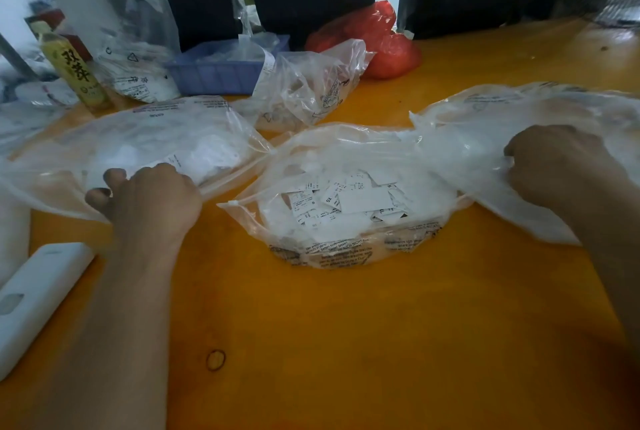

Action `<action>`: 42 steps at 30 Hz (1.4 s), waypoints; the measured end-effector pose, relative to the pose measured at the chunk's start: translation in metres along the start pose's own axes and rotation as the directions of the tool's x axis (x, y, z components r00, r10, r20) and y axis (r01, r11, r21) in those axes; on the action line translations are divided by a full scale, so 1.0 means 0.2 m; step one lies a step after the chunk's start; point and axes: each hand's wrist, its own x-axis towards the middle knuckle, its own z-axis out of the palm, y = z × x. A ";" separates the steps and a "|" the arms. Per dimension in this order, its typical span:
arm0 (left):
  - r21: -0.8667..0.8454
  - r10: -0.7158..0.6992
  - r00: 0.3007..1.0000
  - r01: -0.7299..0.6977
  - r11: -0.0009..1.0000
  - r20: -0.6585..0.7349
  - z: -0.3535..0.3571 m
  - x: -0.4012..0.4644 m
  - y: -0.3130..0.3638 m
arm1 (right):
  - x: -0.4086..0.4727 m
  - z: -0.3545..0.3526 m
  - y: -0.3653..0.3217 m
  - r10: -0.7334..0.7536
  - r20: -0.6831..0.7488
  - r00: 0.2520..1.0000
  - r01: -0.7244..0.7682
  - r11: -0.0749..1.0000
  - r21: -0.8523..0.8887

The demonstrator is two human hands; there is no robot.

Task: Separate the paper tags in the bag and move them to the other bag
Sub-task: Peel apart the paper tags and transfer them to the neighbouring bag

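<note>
Three clear plastic bags lie on the orange table (346,343). The middle bag (332,249) gapes toward me and is full of small white paper tags (346,202) with printed sizes. My left hand (149,197) is at the mouth of the left bag (114,138), fingers curled on its plastic edge; white tags (204,155) show inside it. My right hand (557,162) grips a fold of the right bag (485,149), which looks blurred.
A white remote-like device (38,298) lies at the left edge. Behind are a yellow bottle (72,72), a blue tray (221,65), another clear bag (311,86), a red bag (381,41) and dark shapes. A rubber band (215,359) lies near me.
</note>
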 end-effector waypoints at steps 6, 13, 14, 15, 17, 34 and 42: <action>-0.002 0.097 0.987 -0.098 0.995 -0.129 -0.03 -0.04 0.06 | 0.02 -0.01 0.00 0.014 -0.182 0.983 0.000 0.997 0.072; -0.350 0.238 0.886 -0.387 0.853 -0.397 -0.04 -0.13 0.17 | -0.11 -0.08 -0.13 -0.075 -0.443 0.893 0.300 0.833 0.465; -0.486 0.273 0.864 -0.471 0.736 -0.424 -0.05 -0.16 0.20 | -0.14 -0.08 -0.17 -0.070 -0.438 0.896 0.354 0.707 0.613; -0.584 0.321 0.841 -0.535 0.611 -0.435 -0.06 -0.21 0.24 | -0.17 -0.08 -0.22 -0.075 -0.412 0.908 0.385 0.537 0.750; -0.702 0.434 0.805 -0.578 0.416 -0.405 -0.06 -0.31 0.33 | -0.22 -0.06 -0.30 -0.134 -0.330 0.934 0.351 0.198 0.915; -0.998 0.660 0.748 0.041 0.054 0.066 0.03 -0.46 0.44 | -0.32 0.03 -0.46 -0.429 -0.227 0.874 0.312 0.137 0.940; -0.963 0.628 0.757 0.267 -0.044 0.181 -0.01 -0.46 0.44 | -0.31 0.06 -0.47 -0.349 -0.315 0.883 0.441 0.383 0.811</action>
